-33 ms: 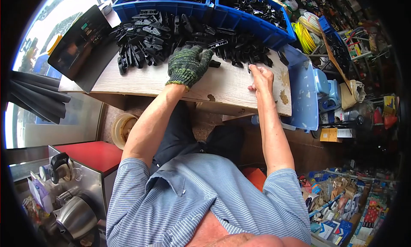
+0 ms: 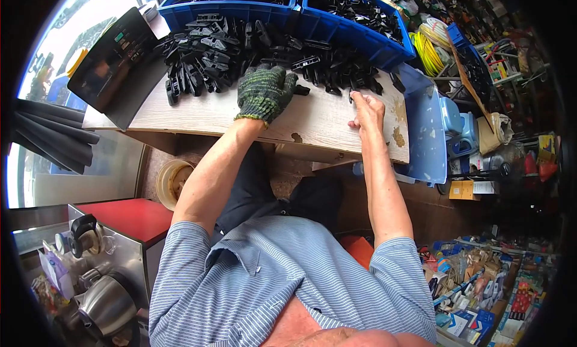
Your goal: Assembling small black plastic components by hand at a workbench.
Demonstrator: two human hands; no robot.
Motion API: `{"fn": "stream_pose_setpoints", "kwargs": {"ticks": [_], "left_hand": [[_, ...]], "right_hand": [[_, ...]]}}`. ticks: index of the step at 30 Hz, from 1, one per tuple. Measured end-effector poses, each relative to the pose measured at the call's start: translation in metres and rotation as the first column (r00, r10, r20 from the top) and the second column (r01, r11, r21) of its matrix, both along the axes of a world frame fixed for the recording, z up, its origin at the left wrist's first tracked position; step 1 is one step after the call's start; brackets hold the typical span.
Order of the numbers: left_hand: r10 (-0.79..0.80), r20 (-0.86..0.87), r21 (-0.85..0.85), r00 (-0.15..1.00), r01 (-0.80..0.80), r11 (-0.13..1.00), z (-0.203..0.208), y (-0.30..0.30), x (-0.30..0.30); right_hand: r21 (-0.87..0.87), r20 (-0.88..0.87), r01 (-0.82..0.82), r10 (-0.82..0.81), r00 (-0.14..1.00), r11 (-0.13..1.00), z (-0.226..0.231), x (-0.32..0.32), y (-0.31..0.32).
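Note:
A knitted green-and-black glove covers my left hand (image 2: 264,94), which rests at the near edge of a heap of black plastic clips (image 2: 210,49). Its fingers curl down, with their tips hidden, so I cannot make out what they hold. One black clip (image 2: 302,90) pokes out on the table just right of the glove. My bare right hand (image 2: 368,112) is at the right part of the table, thumb and forefinger pinched on a small black piece (image 2: 351,97). Most of that piece is covered by the fingers.
Behind the heap stand two blue crates (image 2: 240,11) filled with black parts. A dark screen (image 2: 111,61) stands at the table's left end. Light-blue plastic bins (image 2: 424,136) adjoin the right edge. A pale bucket (image 2: 174,181) sits on the floor below the worn wooden tabletop (image 2: 198,115).
My gloved left hand has shifted very slightly to the right. The right hand keeps its pinch in the same place.

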State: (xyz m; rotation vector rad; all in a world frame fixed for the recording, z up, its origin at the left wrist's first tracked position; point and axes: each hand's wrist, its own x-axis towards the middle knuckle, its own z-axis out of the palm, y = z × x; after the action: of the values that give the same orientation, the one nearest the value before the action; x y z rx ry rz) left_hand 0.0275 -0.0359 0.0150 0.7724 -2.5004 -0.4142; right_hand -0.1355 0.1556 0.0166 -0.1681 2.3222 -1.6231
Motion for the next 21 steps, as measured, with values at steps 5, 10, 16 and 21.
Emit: {"fn": "stream_pose_setpoints", "kwargs": {"ticks": [5, 10, 16, 21], "left_hand": [[-0.073, -0.004, -0.056, 0.997, 0.073, 0.996, -0.01, 0.022, 0.005], [-0.129, -0.201, -0.091, 0.971, 0.112, 0.99, -0.008, 0.034, 0.008], [-0.292, -0.448, 0.079, 0.845, 0.362, 0.929, -0.008, 0.069, 0.013], [-0.261, -0.443, 0.079, 0.857, 0.328, 0.941, -0.018, 0.089, -0.003]], "right_hand": [[-0.199, 0.09, 0.027, -0.009, 0.996, 0.98, 0.001, 0.008, 0.011], [-0.346, 0.117, 0.003, 0.04, 0.992, 0.938, -0.001, 0.023, 0.017], [-0.407, 0.042, -0.156, 0.189, 0.981, 0.9, -0.004, 0.068, 0.002], [-0.45, -0.016, -0.191, 0.207, 0.978, 0.872, -0.011, 0.077, -0.001]]}}
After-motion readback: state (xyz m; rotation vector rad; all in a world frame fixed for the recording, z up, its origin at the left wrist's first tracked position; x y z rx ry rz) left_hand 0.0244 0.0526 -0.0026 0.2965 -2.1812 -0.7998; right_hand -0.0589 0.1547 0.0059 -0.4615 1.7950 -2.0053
